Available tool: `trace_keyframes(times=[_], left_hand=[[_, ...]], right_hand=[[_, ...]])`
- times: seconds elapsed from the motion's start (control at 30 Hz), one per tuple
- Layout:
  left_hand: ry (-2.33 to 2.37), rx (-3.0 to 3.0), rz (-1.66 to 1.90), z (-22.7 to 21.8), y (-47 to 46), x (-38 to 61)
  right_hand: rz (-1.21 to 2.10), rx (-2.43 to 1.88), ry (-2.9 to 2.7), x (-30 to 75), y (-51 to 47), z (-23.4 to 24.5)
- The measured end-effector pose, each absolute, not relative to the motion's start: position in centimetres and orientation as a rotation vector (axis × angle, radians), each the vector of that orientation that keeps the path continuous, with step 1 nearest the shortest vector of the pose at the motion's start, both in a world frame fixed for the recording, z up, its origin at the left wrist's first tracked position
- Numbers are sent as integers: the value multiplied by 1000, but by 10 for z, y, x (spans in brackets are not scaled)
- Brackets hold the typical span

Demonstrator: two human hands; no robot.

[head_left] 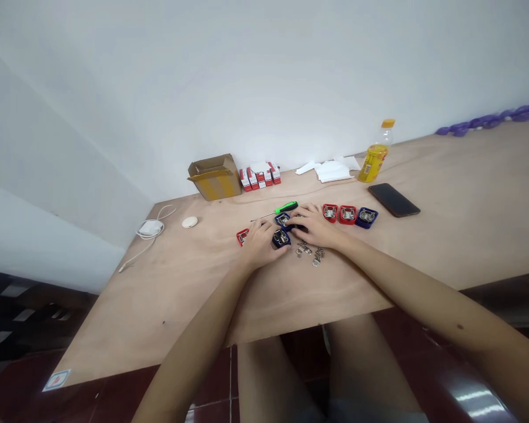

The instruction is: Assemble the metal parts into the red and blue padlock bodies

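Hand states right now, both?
Left hand: partly curled, fingers at a blue plastic block with a metal clasp; grip cannot be told.
Right hand: partly curled, fingers over another blue block; grip cannot be told.

A screwdriver (286, 207) lies behind the loose latches (307, 251).

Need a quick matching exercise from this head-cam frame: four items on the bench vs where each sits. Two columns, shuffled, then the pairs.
Items
1. Cardboard box
2. Yellow-capped plastic bottle
3. Black smartphone
4. Green-handled screwdriver

Places
A. Right of the blue plastic piece that ends the row
B. Lying just beyond the right hand
C. Left of the small red-and-white boxes
D. Right of the white paper

Pairs
1-C
2-D
3-A
4-B
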State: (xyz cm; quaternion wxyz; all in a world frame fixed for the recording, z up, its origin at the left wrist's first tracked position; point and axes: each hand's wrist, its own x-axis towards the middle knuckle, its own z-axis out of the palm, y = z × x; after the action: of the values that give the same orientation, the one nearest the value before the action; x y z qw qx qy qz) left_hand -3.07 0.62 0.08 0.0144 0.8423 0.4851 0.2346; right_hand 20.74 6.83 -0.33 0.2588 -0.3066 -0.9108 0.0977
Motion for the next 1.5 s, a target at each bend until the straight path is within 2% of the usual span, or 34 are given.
trace_keyframes(times=[0.63,1.37,1.5], left_hand=[[1539,2502,1237,12,-1,-21],[1526,2494,1163,7,1,-21],[1480,2507,1167,2,5,-23]], right_hand=[[193,-831,-2511,204,62,-2],[224,-918,-2483,206,63,2],[296,-791,-2378,206,60,9]])
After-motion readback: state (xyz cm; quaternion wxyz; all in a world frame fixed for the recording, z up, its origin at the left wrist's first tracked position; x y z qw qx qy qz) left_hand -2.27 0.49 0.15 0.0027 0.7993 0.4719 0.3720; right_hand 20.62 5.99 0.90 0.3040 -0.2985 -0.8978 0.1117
